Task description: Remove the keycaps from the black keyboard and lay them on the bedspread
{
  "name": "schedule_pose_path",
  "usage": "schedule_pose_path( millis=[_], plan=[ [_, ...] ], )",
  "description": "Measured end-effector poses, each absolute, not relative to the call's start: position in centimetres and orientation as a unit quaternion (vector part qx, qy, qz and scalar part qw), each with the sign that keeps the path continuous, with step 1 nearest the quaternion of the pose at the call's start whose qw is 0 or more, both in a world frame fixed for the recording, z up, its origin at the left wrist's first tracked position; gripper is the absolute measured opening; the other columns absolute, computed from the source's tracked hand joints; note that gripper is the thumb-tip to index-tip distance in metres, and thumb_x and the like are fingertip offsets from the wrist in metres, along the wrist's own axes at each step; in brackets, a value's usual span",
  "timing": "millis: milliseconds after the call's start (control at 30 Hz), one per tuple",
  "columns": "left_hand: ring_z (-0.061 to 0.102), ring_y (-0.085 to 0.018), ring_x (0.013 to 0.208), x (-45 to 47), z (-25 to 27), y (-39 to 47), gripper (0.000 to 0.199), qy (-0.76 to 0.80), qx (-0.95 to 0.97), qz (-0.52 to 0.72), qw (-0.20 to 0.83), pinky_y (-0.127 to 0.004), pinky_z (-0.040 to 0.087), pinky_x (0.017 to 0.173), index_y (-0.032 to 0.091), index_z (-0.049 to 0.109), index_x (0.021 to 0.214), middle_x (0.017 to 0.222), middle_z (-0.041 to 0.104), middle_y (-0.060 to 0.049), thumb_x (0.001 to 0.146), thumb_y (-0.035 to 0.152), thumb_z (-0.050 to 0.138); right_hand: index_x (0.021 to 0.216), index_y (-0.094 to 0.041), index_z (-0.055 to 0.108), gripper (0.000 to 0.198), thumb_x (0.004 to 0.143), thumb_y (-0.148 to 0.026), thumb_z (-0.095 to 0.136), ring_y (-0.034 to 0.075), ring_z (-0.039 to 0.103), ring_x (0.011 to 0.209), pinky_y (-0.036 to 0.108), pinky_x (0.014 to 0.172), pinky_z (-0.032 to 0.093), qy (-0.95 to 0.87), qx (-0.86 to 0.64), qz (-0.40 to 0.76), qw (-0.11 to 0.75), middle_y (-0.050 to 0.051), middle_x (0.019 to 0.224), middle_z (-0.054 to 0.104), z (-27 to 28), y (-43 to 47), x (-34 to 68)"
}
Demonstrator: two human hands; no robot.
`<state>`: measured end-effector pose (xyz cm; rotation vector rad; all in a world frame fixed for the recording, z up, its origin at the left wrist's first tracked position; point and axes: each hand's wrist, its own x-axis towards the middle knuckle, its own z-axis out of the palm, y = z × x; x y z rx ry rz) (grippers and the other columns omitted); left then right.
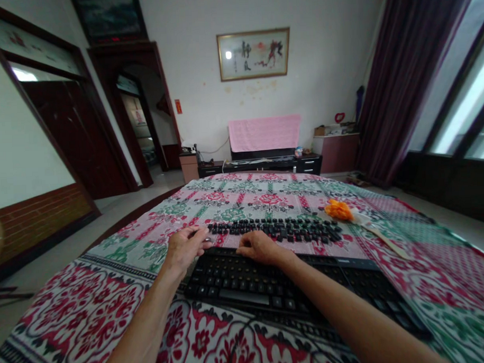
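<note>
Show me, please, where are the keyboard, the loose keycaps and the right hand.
Keyboard [243,283]: head view, on its key area.
Loose keycaps [283,233]: head view, on one keycap near the group's middle.
Right hand [262,247]: head view, on the back of the hand.

Left hand [185,247] curled inward, right hand [260,246] curled palm-down, hands apart, both bare forearms [145,309] stretched forward
</note>
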<state>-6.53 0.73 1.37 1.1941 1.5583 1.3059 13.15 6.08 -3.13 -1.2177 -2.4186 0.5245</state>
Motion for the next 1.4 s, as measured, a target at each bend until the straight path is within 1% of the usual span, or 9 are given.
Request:
schedule_pose_path(
  millis=[100,167,333,433,667,800,933,1133,1400],
  plan=[
    [0.066,-0.019,0.064,-6.5,2.2,1.2,0.041,0.614,0.513,0.470,0.372,-0.019,0.045,0.046,0.011,0.060,0.085,0.073,0.068,-0.009,0.061,0.044,0.064,0.071,-0.015,0.065,0.013,0.070,-0.022,0.054,0.011,0.054,0.062,0.018,0.054,0.034,-0.844,-0.458,0.195,0.200,0.002,0.069,0.064,-3.3,6.1,12.5],
    [0.066,-0.019,0.064,-6.7,3.0,1.7,0.042,0.611,0.535,0.452,0.368,-0.020,0.045,0.046,0.011,0.060,0.087,0.074,0.068,-0.010,0.061,0.044,0.065,0.071,-0.015,0.064,0.014,0.070,-0.017,0.051,0.011,0.055,0.062,0.018,0.056,0.034,-0.842,-0.460,0.181,0.214,0.002,0.070,0.065,-3.4,6.0,12.2],
    [0.066,-0.019,0.065,-7.3,4.1,2.8,0.038,0.611,0.544,0.445,0.364,-0.020,0.045,0.048,0.012,0.059,0.085,0.077,0.068,-0.010,0.063,0.043,0.063,0.070,-0.014,0.063,0.026,0.081,-0.020,0.039,0.012,0.054,0.062,0.020,0.058,0.033,-0.850,-0.448,0.120,0.248,0.005,0.068,0.063,-4.1,5.5,12.2],
    [0.066,-0.018,0.065,-6.6,3.5,2.8,0.036,0.597,0.560,0.429,0.382,-0.020,0.045,0.048,0.013,0.058,0.083,0.077,0.068,-0.009,0.064,0.043,0.062,0.074,-0.015,0.063,0.025,0.081,-0.020,0.040,0.012,0.054,0.065,0.020,0.060,0.034,-0.854,-0.428,0.109,0.275,0.005,0.072,0.064,-4.4,5.4,12.5],
    [0.066,-0.018,0.063,-3.8,1.5,1.9,0.025,0.558,0.627,0.346,0.421,-0.019,0.043,0.047,0.015,0.056,0.075,0.065,0.067,-0.005,0.065,0.038,0.061,0.080,-0.016,0.066,0.026,0.074,-0.012,0.041,0.011,0.056,0.068,0.019,0.064,0.037,-0.853,-0.399,0.195,0.274,0.002,0.075,0.065,-4.0,5.8,13.5],
    [0.066,-0.018,0.064,-4.6,2.0,1.5,0.021,0.551,0.651,0.319,0.414,-0.019,0.043,0.048,0.015,0.056,0.072,0.068,0.067,-0.006,0.066,0.035,0.059,0.079,-0.016,0.065,0.021,0.075,-0.019,0.045,0.011,0.054,0.065,0.019,0.059,0.037,-0.859,-0.387,0.222,0.251,0.001,0.073,0.064,-3.4,5.5,13.7],
    [0.066,-0.018,0.063,-5.8,2.4,1.5,0.022,0.539,0.670,0.268,0.435,-0.019,0.042,0.047,0.015,0.057,0.071,0.077,0.069,-0.008,0.066,0.036,0.059,0.077,-0.016,0.065,0.019,0.076,-0.024,0.048,0.011,0.053,0.063,0.019,0.058,0.035,-0.866,-0.398,0.192,0.233,0.002,0.072,0.064,-3.3,5.3,13.3],
    [0.064,-0.017,0.051,-5.8,2.3,1.4,0.025,0.579,0.646,0.241,0.436,-0.017,0.038,0.039,0.015,0.059,0.068,0.065,0.068,-0.007,0.062,0.039,0.061,0.072,-0.015,0.066,0.032,0.082,-0.035,0.044,0.011,0.052,0.059,0.020,0.055,0.033,-0.880,-0.412,0.113,0.207,0.005,0.070,0.065,-3.5,5.2,12.7],
    [0.064,-0.019,0.049,-5.1,1.9,1.2,0.021,0.618,0.619,0.245,0.417,-0.018,0.039,0.036,0.014,0.058,0.065,0.062,0.067,-0.008,0.061,0.034,0.060,0.072,-0.015,0.067,0.037,0.084,-0.037,0.041,0.011,0.052,0.056,0.021,0.052,0.030,-0.885,-0.418,0.078,0.189,0.006,0.069,0.065,-3.7,5.3,12.5]
  ],
)
